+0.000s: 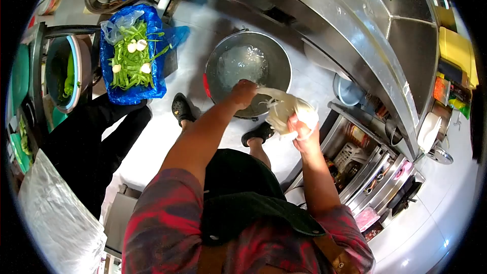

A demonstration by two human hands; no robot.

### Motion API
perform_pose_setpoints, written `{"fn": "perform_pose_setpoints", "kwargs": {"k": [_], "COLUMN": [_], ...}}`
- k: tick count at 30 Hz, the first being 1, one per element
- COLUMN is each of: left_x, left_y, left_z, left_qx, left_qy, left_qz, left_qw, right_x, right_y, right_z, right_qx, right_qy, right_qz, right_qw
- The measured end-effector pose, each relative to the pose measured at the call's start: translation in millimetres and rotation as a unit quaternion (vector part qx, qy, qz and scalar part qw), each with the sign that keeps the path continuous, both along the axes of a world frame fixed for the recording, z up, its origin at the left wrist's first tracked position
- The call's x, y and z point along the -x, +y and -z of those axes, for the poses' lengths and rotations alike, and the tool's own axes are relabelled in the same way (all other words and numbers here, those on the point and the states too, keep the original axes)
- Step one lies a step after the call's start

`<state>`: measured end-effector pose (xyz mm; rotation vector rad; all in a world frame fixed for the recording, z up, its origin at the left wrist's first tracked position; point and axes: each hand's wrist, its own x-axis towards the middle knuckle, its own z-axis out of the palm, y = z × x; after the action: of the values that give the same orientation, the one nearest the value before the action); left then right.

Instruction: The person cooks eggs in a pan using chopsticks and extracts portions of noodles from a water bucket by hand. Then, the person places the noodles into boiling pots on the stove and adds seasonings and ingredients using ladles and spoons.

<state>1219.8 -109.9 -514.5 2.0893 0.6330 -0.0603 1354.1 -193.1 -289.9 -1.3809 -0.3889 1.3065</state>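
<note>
My left hand (244, 94) is closed at the near rim of a large metal pot (281, 55), gripping one end of a pale, translucent white strip. The rest is a bundle of white noodle-like strips (282, 109), stretching across to my right side. There my right hand (305, 134) is wrapped round the thick part, with loose ends hanging between its fingers. Their exact kind is not clear. Bubbling or rippling water (242, 65) lies in the pot, which stands on the floor in front of my feet. A red patch marks its left side.
A blue-lined crate (158, 83) of cut green vegetables with white bulbs stands left, beside another person's dark-clad legs (76, 132). A steel counter (324, 15) curves overhead at right. Below it are a blue bucket (347, 91) and an open drawer unit (350, 172).
</note>
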Motion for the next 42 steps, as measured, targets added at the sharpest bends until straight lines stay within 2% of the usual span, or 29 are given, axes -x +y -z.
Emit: {"fn": "perform_pose_setpoints", "kwargs": {"k": [3,5,6,8,9,11,13,15,19,20,23,24,26,28,29,30,31,33,34,35,37,39,40,41,42], "left_x": [18,22,19,8,3,-6,-9,-11,-9,-9,-8,-8,-8,-3,-2,2,5,10,13,17,28,35,37,35,32], "left_y": [8,14,16,18,20,27,34,36,41,48,57,61,69,86,98,112,132,180,203,221,252,265,265,264,263], "left_z": [-40,-71,-81,-97,-105,-121,-140,-167,-225,-257,-336,-358,-405,-425,-435,-440,-445,-421,-416,-411,-393,-376,-374,-376,-378], "left_qx": [-0.051,-0.097,-0.098,-0.009,-0.010,0.108,0.092,0.051,0.004,0.016,0.024,0.035,0.053,0.107,0.205,0.200,0.193,0.081,-0.082,-0.241,-0.319,-0.371,-0.377,-0.383,-0.383], "left_qy": [0.061,-0.023,-0.023,-0.080,-0.078,-0.031,-0.021,-0.024,-0.076,-0.072,-0.083,-0.069,-0.137,-0.220,-0.287,-0.286,-0.286,-0.307,-0.251,-0.190,-0.117,-0.096,-0.098,-0.103,-0.114], "left_qz": [-0.028,0.024,0.027,0.031,0.035,0.007,0.007,-0.053,-0.108,-0.115,-0.153,-0.171,-0.176,-0.174,-0.190,-0.212,-0.234,-0.268,-0.266,-0.260,-0.198,-0.172,-0.153,-0.135,-0.117], "left_qw": [0.996,0.995,0.995,0.996,0.996,0.994,0.996,0.997,0.991,0.991,0.984,0.982,0.973,0.954,0.916,0.913,0.909,0.910,0.927,0.916,0.919,0.907,0.908,0.908,0.909], "right_x": [-2,-6,-5,-5,-6,-4,-4,-4,-1,3,0,-1,-4,-14,-16,-18,-21,-21,-28,-33,-34,-40,-44,-53,-61], "right_y": [-2,-7,0,8,6,10,15,23,43,48,58,63,80,89,97,100,108,127,140,149,163,181,193,202,212], "right_z": [52,99,106,124,132,126,109,89,37,26,-39,-66,-109,-157,-178,-206,-231,-278,-288,-309,-350,-392,-402,-414,-427], "right_qx": [0.114,0.145,0.153,0.144,0.142,0.166,0.161,0.122,0.080,0.009,0.000,-0.046,-0.167,-0.164,-0.164,-0.146,-0.106,-0.094,-0.215,-0.189,-0.163,-0.193,-0.202,-0.231,-0.241], "right_qy": [-0.002,0.081,0.108,0.183,0.186,0.236,0.225,0.159,0.040,-0.001,0.017,0.006,-0.038,-0.043,-0.067,-0.063,-0.172,-0.275,-0.301,-0.305,-0.089,-0.156,-0.164,-0.138,-0.166], "right_qz": [0.031,0.038,0.017,-0.048,-0.045,-0.109,-0.113,-0.148,-0.179,-0.144,-0.166,-0.158,-0.137,-0.139,-0.130,-0.122,-0.144,-0.113,-0.107,-0.078,0.008,0.045,0.082,0.083,0.080], "right_qw": [0.993,0.985,0.982,0.971,0.971,0.951,0.954,0.969,0.980,0.989,0.986,0.986,0.976,0.976,0.976,0.980,0.969,0.950,0.923,0.930,0.983,0.968,0.962,0.960,0.953]}}
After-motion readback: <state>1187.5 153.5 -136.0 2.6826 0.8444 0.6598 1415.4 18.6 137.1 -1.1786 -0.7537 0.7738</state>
